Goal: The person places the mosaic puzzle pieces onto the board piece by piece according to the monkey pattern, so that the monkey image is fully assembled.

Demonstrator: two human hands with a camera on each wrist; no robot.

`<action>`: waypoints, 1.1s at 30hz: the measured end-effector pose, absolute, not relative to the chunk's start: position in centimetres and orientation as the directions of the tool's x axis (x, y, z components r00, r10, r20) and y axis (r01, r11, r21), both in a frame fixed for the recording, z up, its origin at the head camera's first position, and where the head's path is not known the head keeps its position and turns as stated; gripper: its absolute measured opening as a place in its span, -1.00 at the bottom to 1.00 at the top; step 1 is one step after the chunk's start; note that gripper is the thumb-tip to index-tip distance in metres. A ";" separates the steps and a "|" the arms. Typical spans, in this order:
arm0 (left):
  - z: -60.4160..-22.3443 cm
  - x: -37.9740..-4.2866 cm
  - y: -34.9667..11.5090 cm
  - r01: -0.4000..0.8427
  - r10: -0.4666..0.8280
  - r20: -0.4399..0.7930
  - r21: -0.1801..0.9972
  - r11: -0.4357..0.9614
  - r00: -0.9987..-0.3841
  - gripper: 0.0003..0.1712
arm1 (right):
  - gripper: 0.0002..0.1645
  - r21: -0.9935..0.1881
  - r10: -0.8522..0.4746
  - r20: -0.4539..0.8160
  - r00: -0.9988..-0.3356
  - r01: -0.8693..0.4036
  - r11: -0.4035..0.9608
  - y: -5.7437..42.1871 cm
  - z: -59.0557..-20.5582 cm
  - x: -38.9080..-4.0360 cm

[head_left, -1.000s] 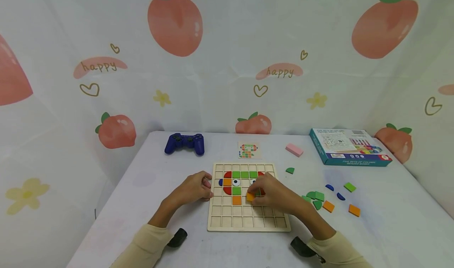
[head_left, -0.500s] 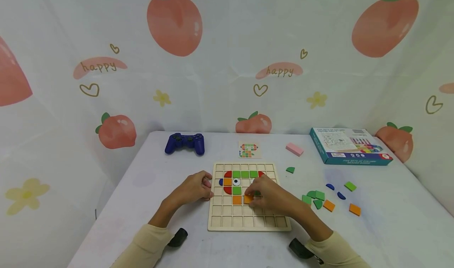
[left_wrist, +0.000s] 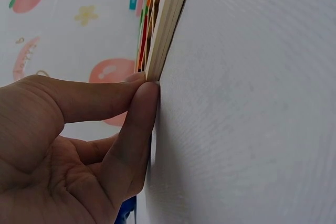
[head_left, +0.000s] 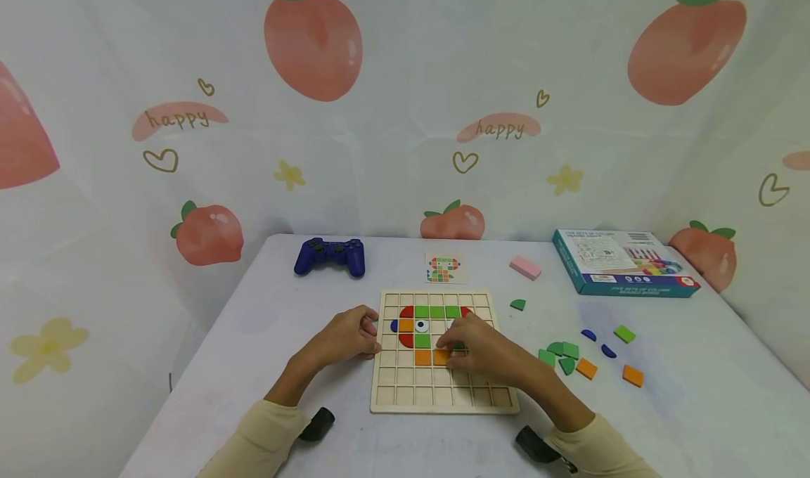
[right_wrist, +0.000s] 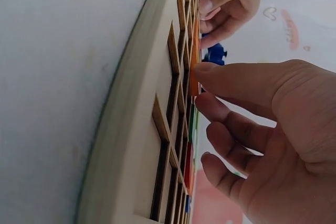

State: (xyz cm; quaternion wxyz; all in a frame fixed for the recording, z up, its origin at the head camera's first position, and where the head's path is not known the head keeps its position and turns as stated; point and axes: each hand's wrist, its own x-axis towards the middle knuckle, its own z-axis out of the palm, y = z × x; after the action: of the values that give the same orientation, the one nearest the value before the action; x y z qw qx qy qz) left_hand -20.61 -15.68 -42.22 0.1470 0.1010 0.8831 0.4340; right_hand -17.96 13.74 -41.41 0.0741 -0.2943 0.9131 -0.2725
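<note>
A wooden grid board (head_left: 405,397) lies on the table, partly filled with red, green, orange and blue tiles and white eye discs. At its left edge my left hand (head_left: 344,334) pinches the rim between thumb and finger, plain in the left wrist view on the board's side (left_wrist: 170,24). My right hand (head_left: 486,351) is over the middle of the board, thumb and fingertips on an orange square tile (head_left: 441,357). That tile sits beside another orange square tile (head_left: 422,357). Part of the board's right side is hidden under the right hand.
Loose green tiles (head_left: 547,356), orange squares (head_left: 632,375) and blue half-rounds (head_left: 608,351) lie to the right. Behind the board are a pattern card (head_left: 445,268), a pink block (head_left: 525,267), a blue game controller (head_left: 330,256) and a flat box (head_left: 633,286).
The right hand has moved slightly left with the orange tile. The tile has gone from tilted to lying flat in a grid cell. My left hand has stayed at the board's edge.
</note>
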 end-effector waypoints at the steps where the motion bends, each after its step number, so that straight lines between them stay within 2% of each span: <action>1: -42.2 -20.6 -15.7 0.051 0.306 -0.172 0.795 0.604 -0.936 -0.38 | -0.75 -0.537 -0.581 0.029 -0.813 -0.503 0.677 13.7 -41.5 -18.0; 9: -42.2 -20.6 -15.7 0.039 0.297 -0.180 0.795 0.605 -0.938 -0.38 | -0.71 -0.528 -0.589 0.033 -0.807 -0.515 0.676 13.5 -41.5 -18.0; 19: -42.2 -20.6 -15.7 0.052 0.307 -0.172 0.794 0.605 -0.936 -0.38 | -0.67 -0.606 -0.598 0.019 -0.801 -0.485 0.630 14.1 -41.1 -18.3; 25: -42.3 -20.7 -15.7 0.048 0.306 -0.176 0.795 0.605 -0.936 -0.38 | -0.66 -0.647 -0.554 -0.009 -0.833 -0.417 0.638 15.2 -41.2 -18.5; 33: -42.2 -20.7 -15.7 0.041 0.301 -0.180 0.796 0.604 -0.936 -0.38 | -0.75 -0.617 -0.479 0.056 -0.876 -0.407 0.673 18.5 -41.0 -17.6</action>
State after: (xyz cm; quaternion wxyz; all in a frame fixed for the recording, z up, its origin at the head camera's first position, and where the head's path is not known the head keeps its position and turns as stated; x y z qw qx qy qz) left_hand -20.69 -15.66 -42.21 0.1499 0.0970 0.8828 0.4345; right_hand -17.58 18.55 -41.02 0.0555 -0.2428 0.9129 -0.3233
